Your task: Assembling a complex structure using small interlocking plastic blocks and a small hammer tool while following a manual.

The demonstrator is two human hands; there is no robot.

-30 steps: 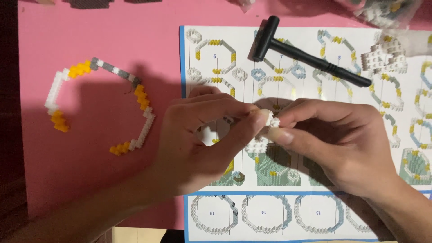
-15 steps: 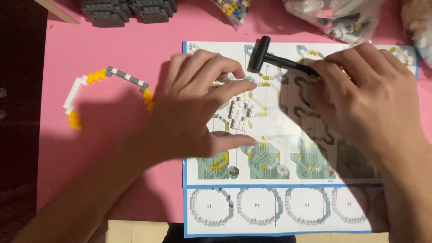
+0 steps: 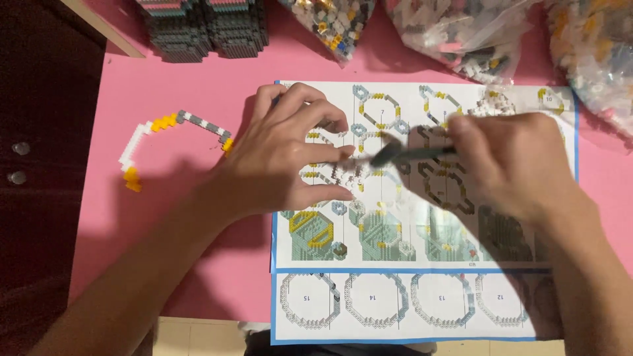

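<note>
Pink desk (image 3: 198, 99) all round, and the left hand (image 3: 280, 161) lies spread, fingers splayed, on the printed instruction sheet (image 3: 422, 264), fingertips bracketing a small white brick piece (image 3: 346, 173). Right hand (image 3: 511, 165) is curled shut round the handle of a little black hammer (image 3: 402, 153), its blurred head just beside that piece. Off to the left, well apart, sits a curved arc of white, yellow and grey bricks (image 3: 165, 142). Clear bags of bricks (image 3: 461, 33) line the far edge, near dark stacked plates (image 3: 204, 26).
</note>
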